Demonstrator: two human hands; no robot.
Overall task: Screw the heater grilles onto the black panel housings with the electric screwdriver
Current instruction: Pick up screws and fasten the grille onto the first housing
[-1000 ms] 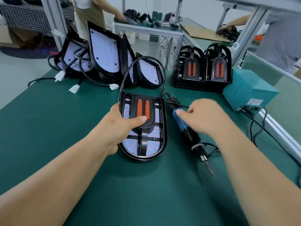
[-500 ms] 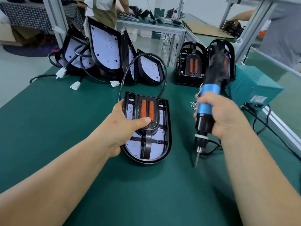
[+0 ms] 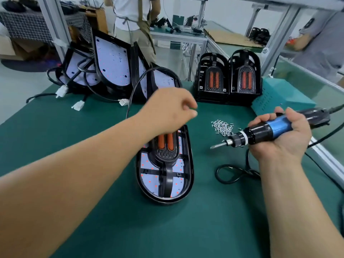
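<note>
A black panel housing (image 3: 189, 164) lies flat on the green mat, with a grille (image 3: 165, 155) carrying two orange elements seated in it. My left hand (image 3: 171, 110) hovers blurred above the housing's far end, fingers loosely curled and holding nothing I can see. My right hand (image 3: 279, 142) grips the electric screwdriver (image 3: 260, 132) by its blue and black body. The tool lies level, its bit pointing left in the air to the right of the housing. A small heap of silver screws (image 3: 222, 126) sits on the mat between my two hands.
Two stacks of grilles (image 3: 227, 81) stand at the back, a teal power box (image 3: 279, 97) to their right. Wired panel housings (image 3: 111, 62) lean at the back left. The screwdriver cable (image 3: 232, 174) loops on the mat. A person in an apron (image 3: 134, 25) stands behind.
My left hand let go of the housing and rose toward the screws. My right hand turned the screwdriver from upright, bit down, to level with the bit pointing left.
</note>
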